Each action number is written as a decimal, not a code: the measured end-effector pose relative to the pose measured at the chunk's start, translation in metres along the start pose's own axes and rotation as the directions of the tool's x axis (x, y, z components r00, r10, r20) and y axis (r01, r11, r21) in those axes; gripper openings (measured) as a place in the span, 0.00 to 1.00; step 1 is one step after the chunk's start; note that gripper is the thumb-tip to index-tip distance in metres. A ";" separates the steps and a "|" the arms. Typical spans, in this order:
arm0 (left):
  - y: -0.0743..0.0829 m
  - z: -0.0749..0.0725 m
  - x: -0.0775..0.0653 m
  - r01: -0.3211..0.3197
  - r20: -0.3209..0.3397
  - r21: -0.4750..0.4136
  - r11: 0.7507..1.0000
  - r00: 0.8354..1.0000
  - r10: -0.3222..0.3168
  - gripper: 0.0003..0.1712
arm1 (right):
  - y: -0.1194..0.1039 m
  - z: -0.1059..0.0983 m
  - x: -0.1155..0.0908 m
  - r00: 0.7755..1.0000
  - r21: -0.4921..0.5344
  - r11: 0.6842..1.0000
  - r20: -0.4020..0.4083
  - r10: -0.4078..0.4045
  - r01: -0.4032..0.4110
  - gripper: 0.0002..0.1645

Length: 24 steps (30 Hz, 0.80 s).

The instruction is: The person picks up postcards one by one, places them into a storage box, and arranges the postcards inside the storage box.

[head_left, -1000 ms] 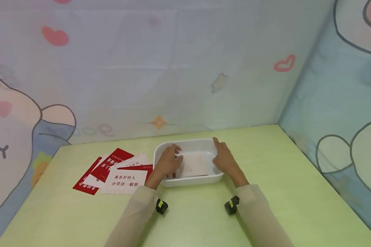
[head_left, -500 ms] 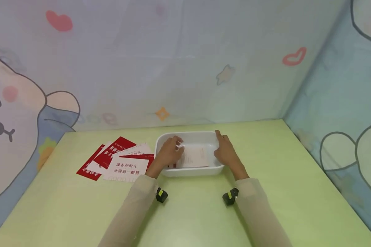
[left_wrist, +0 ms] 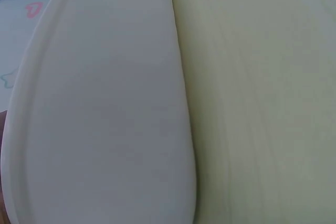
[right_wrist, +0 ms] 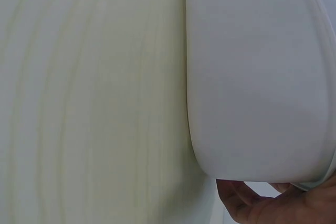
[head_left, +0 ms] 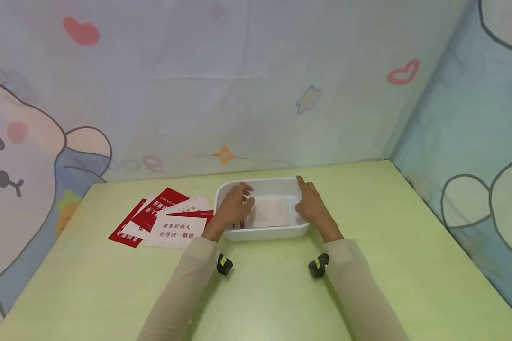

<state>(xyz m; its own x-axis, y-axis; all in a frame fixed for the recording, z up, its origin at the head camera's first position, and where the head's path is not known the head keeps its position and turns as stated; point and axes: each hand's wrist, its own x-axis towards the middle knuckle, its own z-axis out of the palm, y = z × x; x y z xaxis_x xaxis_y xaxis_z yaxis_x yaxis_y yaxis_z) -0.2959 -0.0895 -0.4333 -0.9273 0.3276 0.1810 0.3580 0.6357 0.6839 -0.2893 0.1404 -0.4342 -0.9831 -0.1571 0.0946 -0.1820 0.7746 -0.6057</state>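
A white plastic tray point(head_left: 277, 234) stands on the table in the head view, with pale printed cards point(head_left: 269, 214) lying on its floor. My left hand point(head_left: 234, 206) reaches over the tray's left end, over the cards' left part. Its fingers and thumb are bent with a visible gap between them. At the other end, my right hand point(head_left: 313, 206) grips the tray, thumb inside and fingers outside. The right wrist view shows that hand point(right_wrist: 278, 205) curled at the tray's end, while the left wrist view is mostly the tray's outer wall point(left_wrist: 110, 98).
Red and white printed cards point(head_left: 177, 231) lie fanned out and overlapping to the left of the tray. The light green table point(head_left: 256, 289) meets a cartoon-printed backdrop point(head_left: 175, 109) behind the tray and another at the right.
The head view has tilted slightly, so everything sits a little higher in it than a second ago. Both hands keep their places at the tray.
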 end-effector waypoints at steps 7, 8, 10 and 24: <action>-0.002 -0.002 0.002 -0.014 -0.008 0.000 1.000 1.000 0.014 0.17 | -0.003 -0.002 -0.001 0.999 0.008 1.000 0.018 0.028 -0.028 0.48; -0.002 -0.002 0.002 -0.008 -0.009 -0.001 1.000 1.000 0.008 0.17 | -0.004 -0.002 -0.001 0.999 0.008 1.000 0.019 0.028 -0.028 0.48; -0.002 -0.003 0.000 0.004 -0.017 0.003 1.000 1.000 -0.004 0.17 | -0.004 -0.002 -0.001 0.999 0.009 1.000 0.022 0.027 -0.027 0.48; 0.001 -0.006 -0.002 -0.011 -0.136 0.007 1.000 0.991 0.012 0.14 | -0.004 -0.005 -0.005 0.998 0.059 0.997 0.035 0.045 -0.047 0.40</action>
<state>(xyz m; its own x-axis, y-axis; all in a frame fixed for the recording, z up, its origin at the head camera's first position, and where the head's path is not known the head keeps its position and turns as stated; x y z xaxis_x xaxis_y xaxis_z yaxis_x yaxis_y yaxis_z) -0.2941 -0.0940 -0.4283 -0.9291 0.2373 0.2837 0.3693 0.6367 0.6769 -0.2840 0.1409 -0.4287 -0.9889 -0.1435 0.0395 -0.1340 0.7434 -0.6553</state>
